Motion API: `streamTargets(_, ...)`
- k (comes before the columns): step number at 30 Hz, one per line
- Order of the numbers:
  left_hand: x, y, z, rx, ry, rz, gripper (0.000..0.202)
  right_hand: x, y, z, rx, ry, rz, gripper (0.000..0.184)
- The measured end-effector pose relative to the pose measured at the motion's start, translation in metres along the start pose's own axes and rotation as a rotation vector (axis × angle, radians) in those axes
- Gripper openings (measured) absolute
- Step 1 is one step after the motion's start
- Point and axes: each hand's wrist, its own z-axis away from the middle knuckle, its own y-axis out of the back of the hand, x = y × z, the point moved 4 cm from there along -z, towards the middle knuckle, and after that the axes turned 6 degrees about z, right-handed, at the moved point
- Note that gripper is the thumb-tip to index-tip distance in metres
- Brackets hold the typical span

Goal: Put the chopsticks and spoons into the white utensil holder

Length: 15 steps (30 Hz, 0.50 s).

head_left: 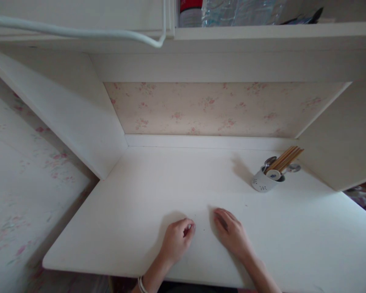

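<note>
My left hand (177,240) rests on the white desk (158,191) near its front edge, fingers curled under into a loose fist with nothing visible in them. My right hand (232,232) lies beside it, palm down, fingers stretched flat on the desk top and holding nothing. The two hands are a short gap apart. A bracelet shows on my left wrist at the bottom edge.
A white perforated utensil holder (264,181) with wooden chopsticks (286,158) and spoons stands at the back right of the desk. White side panels and floral wallpaper (219,108) close in the alcove. A shelf above holds bottles; a white cable (79,32) hangs across the top left.
</note>
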Motion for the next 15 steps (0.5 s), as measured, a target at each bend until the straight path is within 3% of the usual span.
streamTargets(3,-0.001,0.001,0.001,0.001,0.006,0.011,0.025,0.034,0.021,-0.009,0.086,-0.307,-0.094,0.032)
streamTargets(6,-0.002,0.001,0.001,0.000,0.017,0.022,0.027,0.071,0.058,-0.024,0.360,-0.575,-0.162,0.039)
streamTargets(10,-0.004,0.000,0.001,0.000,0.014,0.027,0.027,0.109,0.100,-0.041,0.750,-0.740,-0.190,0.080)
streamTargets(12,-0.005,0.000,0.001,0.002,0.010,0.033,0.026,0.123,0.108,-0.049,0.787,-0.759,-0.128,0.100)
streamTargets(15,-0.005,0.000,0.001,0.004,0.009,0.032,0.026,0.143,0.106,-0.060,0.698,-0.727,-0.065,0.111)
